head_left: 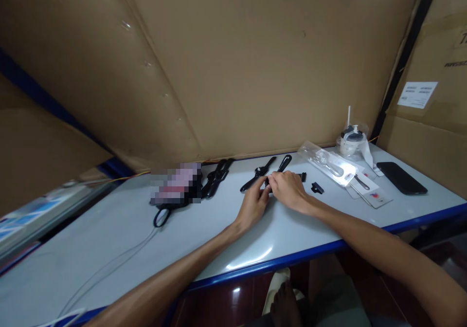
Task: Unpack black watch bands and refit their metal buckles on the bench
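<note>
Black and glossy, the handled tool [285,162] lies by the table's [109,220] far edge, its rounded end pointing that way. Your left hand [254,196] and right hand [289,189] come together at its near end; your fingers hide whether either grips it. Right of them sits a small black piece [317,188], nearer the table's right edge.

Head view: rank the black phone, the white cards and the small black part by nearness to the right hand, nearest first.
From the right hand:
1. Small black part: just to its right.
2. White cards: farther right.
3. Black phone: farthest right, beyond the cards.
</note>
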A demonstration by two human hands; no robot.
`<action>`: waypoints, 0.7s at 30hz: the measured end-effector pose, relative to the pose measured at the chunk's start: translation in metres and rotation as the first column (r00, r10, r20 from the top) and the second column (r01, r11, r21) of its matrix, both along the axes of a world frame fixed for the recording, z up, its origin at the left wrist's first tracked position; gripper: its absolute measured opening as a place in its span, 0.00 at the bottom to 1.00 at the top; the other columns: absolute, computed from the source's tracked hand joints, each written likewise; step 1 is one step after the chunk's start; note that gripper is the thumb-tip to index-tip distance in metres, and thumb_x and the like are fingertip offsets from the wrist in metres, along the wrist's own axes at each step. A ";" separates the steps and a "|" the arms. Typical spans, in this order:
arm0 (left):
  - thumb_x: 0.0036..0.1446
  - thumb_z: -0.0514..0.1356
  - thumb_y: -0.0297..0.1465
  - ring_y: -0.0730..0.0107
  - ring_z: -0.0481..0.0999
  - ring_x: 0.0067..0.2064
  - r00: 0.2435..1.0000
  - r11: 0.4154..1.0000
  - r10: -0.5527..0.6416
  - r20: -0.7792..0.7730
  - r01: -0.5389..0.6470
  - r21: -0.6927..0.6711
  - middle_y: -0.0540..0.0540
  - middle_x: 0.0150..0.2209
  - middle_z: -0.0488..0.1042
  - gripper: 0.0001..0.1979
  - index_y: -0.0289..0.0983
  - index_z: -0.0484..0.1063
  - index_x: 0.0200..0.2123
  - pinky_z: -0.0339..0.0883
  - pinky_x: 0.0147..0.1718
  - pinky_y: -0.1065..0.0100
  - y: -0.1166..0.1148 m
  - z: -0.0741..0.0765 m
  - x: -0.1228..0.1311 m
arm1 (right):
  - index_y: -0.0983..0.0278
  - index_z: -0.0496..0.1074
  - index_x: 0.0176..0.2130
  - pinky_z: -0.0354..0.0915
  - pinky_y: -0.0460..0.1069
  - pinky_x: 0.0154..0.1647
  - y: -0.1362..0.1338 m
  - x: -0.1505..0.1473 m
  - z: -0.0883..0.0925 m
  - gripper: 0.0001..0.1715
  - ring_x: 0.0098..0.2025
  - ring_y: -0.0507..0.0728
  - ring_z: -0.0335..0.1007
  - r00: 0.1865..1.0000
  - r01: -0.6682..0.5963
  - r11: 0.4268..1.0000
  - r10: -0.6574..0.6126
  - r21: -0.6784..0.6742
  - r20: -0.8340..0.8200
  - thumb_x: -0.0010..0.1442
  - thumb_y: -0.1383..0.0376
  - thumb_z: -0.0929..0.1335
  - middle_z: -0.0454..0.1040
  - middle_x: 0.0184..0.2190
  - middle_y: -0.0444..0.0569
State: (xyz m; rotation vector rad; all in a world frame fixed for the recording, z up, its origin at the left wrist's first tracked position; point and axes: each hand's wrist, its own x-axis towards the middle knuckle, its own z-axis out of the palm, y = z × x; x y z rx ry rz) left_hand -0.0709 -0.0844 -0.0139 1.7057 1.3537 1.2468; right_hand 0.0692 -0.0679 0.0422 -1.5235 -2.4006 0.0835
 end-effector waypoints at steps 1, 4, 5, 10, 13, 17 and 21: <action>0.62 0.56 0.39 0.76 0.62 0.22 1.000 1.000 -0.005 0.019 0.005 -0.016 0.55 0.23 0.65 0.16 0.34 0.71 0.48 0.54 0.22 0.73 0.000 0.000 0.001 | 0.65 0.80 0.51 0.66 0.50 0.45 0.000 0.000 0.000 0.26 0.48 0.62 0.81 1.000 -0.001 1.000 0.000 -0.004 -0.009 0.77 0.61 0.56 0.84 0.45 0.59; 0.62 0.58 0.42 0.78 0.56 0.18 0.994 0.994 -0.024 0.108 0.035 -0.100 0.59 0.20 0.61 0.18 0.36 0.69 0.49 0.50 0.18 0.74 -0.001 0.001 0.001 | 0.63 0.82 0.48 0.64 0.49 0.42 0.003 0.002 0.001 0.26 0.44 0.61 0.80 0.999 -0.026 0.999 0.027 0.021 -0.043 0.77 0.57 0.58 0.84 0.43 0.57; 0.62 0.57 0.43 0.78 0.54 0.16 0.990 0.990 -0.028 0.140 0.047 -0.132 0.60 0.19 0.59 0.20 0.36 0.68 0.50 0.48 0.16 0.74 -0.001 0.003 0.000 | 0.62 0.82 0.47 0.62 0.49 0.40 0.005 0.004 0.003 0.27 0.43 0.60 0.80 0.998 -0.031 0.999 0.034 0.044 -0.061 0.77 0.55 0.58 0.84 0.42 0.56; 0.62 0.56 0.48 0.78 0.52 0.14 0.987 0.983 0.073 0.144 -0.047 -0.179 0.60 0.17 0.59 0.21 0.38 0.66 0.47 0.44 0.15 0.75 0.016 0.021 -0.029 | 0.64 0.84 0.35 0.54 0.48 0.32 0.028 0.029 0.021 0.31 0.32 0.55 0.73 0.974 0.083 0.977 -0.038 0.196 -0.224 0.76 0.54 0.59 0.82 0.31 0.52; 0.61 0.56 0.43 0.75 0.57 0.15 0.985 0.974 0.160 -0.071 -0.169 -0.150 0.59 0.15 0.58 0.17 0.36 0.69 0.42 0.49 0.17 0.74 0.036 0.027 -0.058 | 0.65 0.82 0.30 0.51 0.49 0.30 0.044 0.048 0.029 0.26 0.29 0.54 0.68 0.951 0.198 0.953 -0.130 0.230 -0.279 0.72 0.60 0.62 0.79 0.27 0.51; 0.61 0.53 0.39 0.66 0.67 0.20 0.903 0.948 0.248 -0.351 -0.301 -0.103 0.53 0.17 0.66 0.18 0.34 0.73 0.46 0.56 0.23 0.69 0.055 0.022 -0.085 | 0.64 0.82 0.31 0.51 0.49 0.30 0.056 0.060 0.030 0.20 0.32 0.56 0.69 0.942 0.253 0.948 -0.196 0.195 -0.271 0.66 0.65 0.63 0.79 0.29 0.52; 0.63 0.52 0.37 0.61 0.74 0.26 0.798 0.933 0.242 -0.553 -0.347 -0.093 0.48 0.21 0.72 0.18 0.33 0.75 0.47 0.60 0.28 0.67 0.060 0.017 -0.093 | 0.63 0.83 0.33 0.54 0.49 0.32 0.056 0.061 0.029 0.20 0.35 0.57 0.72 0.951 0.245 0.955 -0.203 0.169 -0.233 0.66 0.65 0.62 0.82 0.34 0.54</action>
